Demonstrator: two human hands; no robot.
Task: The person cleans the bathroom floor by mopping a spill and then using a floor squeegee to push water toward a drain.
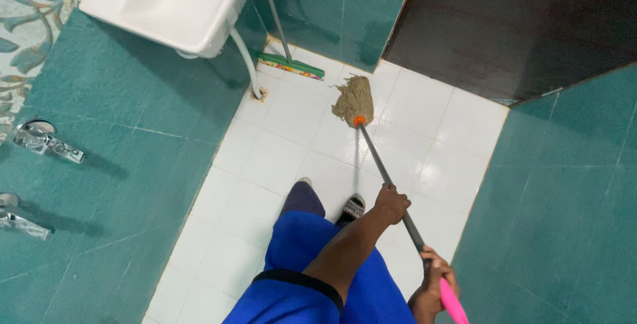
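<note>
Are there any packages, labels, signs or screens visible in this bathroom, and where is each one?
None are in view: only the mop held by the left hand and right hand, the white sink, a green floor wiper and wall taps.

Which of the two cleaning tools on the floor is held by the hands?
The string mop, held by left hand and right hand; the green-headed wiper leans untouched against the wall.

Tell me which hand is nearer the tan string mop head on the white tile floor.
Left. The left hand grips the grey mop handle partway down, closer to the tan string mop head; the right hand holds the top by the pink grip.
</note>
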